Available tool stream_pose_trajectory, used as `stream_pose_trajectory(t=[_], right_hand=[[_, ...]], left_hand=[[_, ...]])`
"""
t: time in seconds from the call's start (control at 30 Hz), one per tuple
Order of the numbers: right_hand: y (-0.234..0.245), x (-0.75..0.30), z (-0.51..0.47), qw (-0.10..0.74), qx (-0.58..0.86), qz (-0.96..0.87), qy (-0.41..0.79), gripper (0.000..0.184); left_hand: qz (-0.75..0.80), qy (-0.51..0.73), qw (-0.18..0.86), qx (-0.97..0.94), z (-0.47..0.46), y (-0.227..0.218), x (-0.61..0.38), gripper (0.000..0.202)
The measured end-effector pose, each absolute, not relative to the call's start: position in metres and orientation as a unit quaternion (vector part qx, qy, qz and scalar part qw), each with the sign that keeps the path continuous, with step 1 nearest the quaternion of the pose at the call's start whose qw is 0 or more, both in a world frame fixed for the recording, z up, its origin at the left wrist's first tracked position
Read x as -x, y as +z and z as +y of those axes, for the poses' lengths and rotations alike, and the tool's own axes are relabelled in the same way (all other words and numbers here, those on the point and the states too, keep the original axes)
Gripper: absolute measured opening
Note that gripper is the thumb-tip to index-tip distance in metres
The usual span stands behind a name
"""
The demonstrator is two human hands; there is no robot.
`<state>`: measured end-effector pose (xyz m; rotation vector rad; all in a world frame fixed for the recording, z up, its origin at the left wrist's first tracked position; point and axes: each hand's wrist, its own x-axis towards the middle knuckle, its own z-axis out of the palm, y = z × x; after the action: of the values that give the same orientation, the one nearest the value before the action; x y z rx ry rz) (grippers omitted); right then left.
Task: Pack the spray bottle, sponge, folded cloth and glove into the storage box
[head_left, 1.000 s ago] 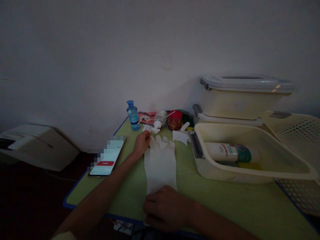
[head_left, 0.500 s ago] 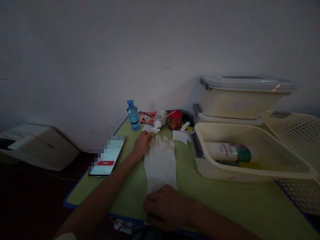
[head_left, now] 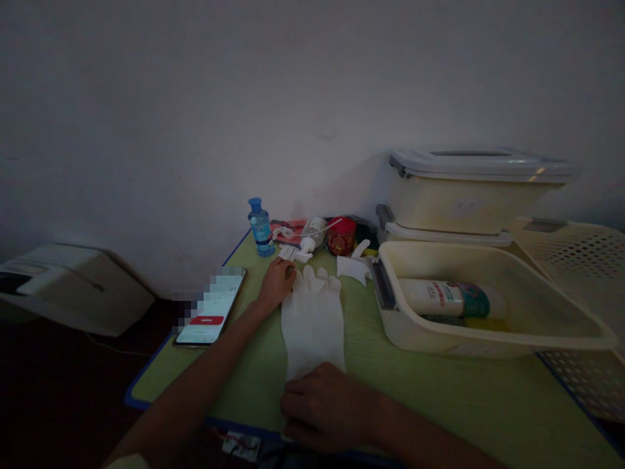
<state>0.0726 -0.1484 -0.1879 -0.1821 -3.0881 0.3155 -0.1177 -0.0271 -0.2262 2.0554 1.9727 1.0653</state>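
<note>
A white glove [head_left: 313, 326] lies flat on the table, its fingers toward the wall and its cuff toward me. My left hand [head_left: 278, 283] is closed at the upper left of the glove, pinching its edge near the fingers; the fingertips are partly hidden. Over the cuff end, my right hand [head_left: 329, 407] is curled with its knuckles up, closed on the glove. The lower end of the cuff is covered by this hand. Left of my left forearm lies a phone [head_left: 209, 309] with a lit screen.
A blue bottle [head_left: 261, 228], a clear pump bottle [head_left: 312, 234] and a red patterned jar [head_left: 342, 236] stand or lie at the back of the green table [head_left: 415, 404]. To the right, an open cream bin [head_left: 463, 342] holds a white and green bottle [head_left: 446, 298]. Behind it is a lidded box [head_left: 454, 202].
The number on the phone screen has gone from 00 to 01. Both hands and the glove stay in almost the same place, with only a slight camera shift.
</note>
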Motion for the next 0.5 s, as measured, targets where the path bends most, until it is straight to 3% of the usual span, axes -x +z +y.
stream_pose_trajectory(t=[0.3, 0.5], right_hand=[[-0.19, -0.072, -0.149, 0.022, 0.064, -0.993, 0.101, 0.021], [-0.194, -0.073, -0.149, 0.028, 0.06, -0.992, 0.105, 0.021]], left_hand=[[0.565, 0.41, 0.03, -0.715, -0.041, -0.201, 0.101, 0.013], [0.497, 0.25, 0.003, -0.831, -0.053, -0.201, 0.083, 0.011]])
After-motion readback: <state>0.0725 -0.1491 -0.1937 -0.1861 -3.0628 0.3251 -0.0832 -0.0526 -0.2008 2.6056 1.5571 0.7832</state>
